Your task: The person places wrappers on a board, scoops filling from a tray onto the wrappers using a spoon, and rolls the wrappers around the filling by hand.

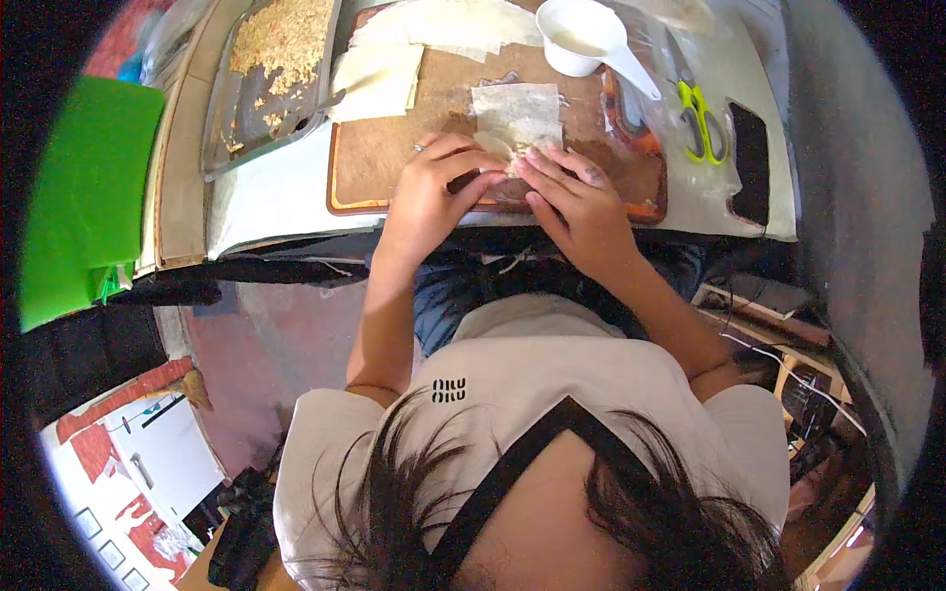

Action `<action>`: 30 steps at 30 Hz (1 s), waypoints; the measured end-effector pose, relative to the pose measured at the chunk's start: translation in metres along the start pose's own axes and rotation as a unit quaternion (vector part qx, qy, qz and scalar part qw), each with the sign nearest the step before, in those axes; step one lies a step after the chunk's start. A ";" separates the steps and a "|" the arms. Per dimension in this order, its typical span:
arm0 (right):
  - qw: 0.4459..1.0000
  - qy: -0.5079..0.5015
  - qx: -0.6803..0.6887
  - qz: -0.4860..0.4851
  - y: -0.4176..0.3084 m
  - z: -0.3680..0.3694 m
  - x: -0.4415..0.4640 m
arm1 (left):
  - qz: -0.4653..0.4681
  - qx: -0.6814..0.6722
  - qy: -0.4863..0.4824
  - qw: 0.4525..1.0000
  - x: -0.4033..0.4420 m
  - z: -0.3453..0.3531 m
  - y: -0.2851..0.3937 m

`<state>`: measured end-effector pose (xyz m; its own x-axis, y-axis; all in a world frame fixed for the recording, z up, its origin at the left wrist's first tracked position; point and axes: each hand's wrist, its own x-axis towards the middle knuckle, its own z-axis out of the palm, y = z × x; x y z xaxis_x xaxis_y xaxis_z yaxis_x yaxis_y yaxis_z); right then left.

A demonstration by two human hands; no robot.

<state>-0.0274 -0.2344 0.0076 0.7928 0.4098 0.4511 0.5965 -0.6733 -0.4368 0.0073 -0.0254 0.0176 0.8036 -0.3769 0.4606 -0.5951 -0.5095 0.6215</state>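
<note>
A thin, pale spring roll wrapper [519,106] lies on the brown board in front of me, its near end gathered under my fingers. My left hand [440,187] pinches the near left edge, thumb and fingertips together. From the other side, my right hand [579,195] presses its fingers on the near right part, beside a little crumbly filling [516,165]. The fingertips of both hands almost meet. How much filling the wrapper covers is hidden. More square wrappers [379,81] are stacked at the board's far left.
A metal tray [219,138] of chopped filling stands at left. On the wooden board [370,153] is a white measuring cup [611,54] with pale liquid. Green-handled scissors [702,128] and a black phone [749,163] lie at right. A green panel [89,197] is at far left.
</note>
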 end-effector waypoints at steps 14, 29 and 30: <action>0.994 0.055 0.091 0.037 0.011 -0.022 0.000 | 0.013 0.085 -0.007 0.996 -0.010 -0.019 0.011; 0.996 -0.055 -0.008 -0.070 0.004 -0.011 0.007 | 0.050 0.147 -0.024 0.988 -0.016 -0.008 0.008; 0.996 -0.056 -0.005 -0.068 0.003 -0.013 0.008 | 0.039 0.139 -0.035 0.989 -0.016 -0.009 0.009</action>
<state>-0.0213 -0.2410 0.0200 0.7139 0.5632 0.4162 0.6987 -0.6121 -0.3702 -0.0108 -0.0172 0.0216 0.7595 -0.4712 0.4485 -0.6396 -0.6667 0.3827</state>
